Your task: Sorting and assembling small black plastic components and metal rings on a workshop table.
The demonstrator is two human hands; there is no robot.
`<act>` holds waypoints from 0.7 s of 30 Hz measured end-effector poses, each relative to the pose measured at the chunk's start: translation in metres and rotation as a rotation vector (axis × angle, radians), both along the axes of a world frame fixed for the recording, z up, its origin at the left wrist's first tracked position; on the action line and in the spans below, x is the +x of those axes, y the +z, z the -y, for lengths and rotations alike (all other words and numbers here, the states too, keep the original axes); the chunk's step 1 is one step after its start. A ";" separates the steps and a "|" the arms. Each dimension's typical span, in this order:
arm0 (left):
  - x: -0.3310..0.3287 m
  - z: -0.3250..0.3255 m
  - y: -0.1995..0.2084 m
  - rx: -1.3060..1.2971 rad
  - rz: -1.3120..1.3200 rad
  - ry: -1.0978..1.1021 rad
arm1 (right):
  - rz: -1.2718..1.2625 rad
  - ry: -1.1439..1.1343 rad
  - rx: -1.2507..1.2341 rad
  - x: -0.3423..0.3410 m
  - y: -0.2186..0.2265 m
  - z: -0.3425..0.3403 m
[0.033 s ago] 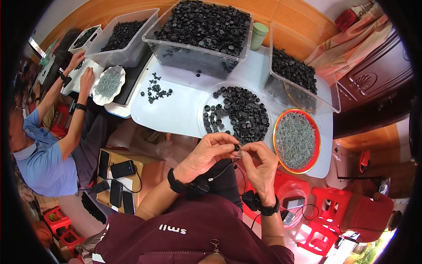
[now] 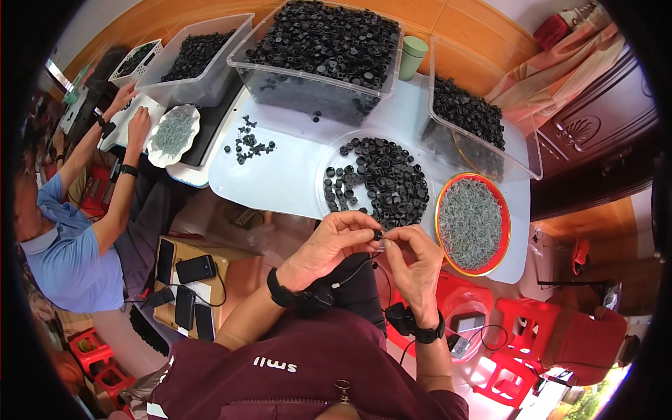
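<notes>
In front of my chest, at the table's near edge, both hands meet at the fingertips. My left hand [image 2: 329,245] is closed, pinching a small round black plastic cap [image 2: 377,235] between thumb and forefinger. Thumb and forefinger of my right hand [image 2: 414,262] press together right beside that cap; what they hold is too small to make out. Just beyond my hands lies a clear round tray [image 2: 327,155] with many loose black caps [image 2: 392,183]. Right of it, a red-rimmed bowl [image 2: 505,231] holds a heap of small grey metal screws [image 2: 470,222].
Large clear bins [image 2: 315,82] of black parts line the table's back, near a green canister [image 2: 412,57]. Small black pieces [image 2: 249,143] lie left on the table [image 2: 280,185]. A co-worker [image 2: 73,245] sits at left by a white dish [image 2: 159,158]. Phones lie on a cardboard box [image 2: 234,257].
</notes>
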State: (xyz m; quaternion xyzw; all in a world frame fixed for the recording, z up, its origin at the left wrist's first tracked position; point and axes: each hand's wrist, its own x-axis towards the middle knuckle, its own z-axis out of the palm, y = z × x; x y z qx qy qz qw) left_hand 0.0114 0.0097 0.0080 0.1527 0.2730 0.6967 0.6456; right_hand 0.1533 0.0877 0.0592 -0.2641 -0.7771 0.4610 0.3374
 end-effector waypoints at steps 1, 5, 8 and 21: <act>-0.001 0.002 -0.001 0.005 0.003 0.000 | -0.011 -0.021 0.012 -0.002 0.000 0.003; 0.000 0.003 0.003 -0.021 -0.102 0.033 | 0.031 -0.037 0.145 -0.003 0.002 0.004; 0.001 0.004 0.007 -0.039 -0.215 0.075 | 0.092 -0.028 0.352 -0.003 0.004 0.007; 0.010 0.017 -0.005 -0.084 -0.234 0.016 | 0.146 -0.002 0.157 0.006 -0.002 0.017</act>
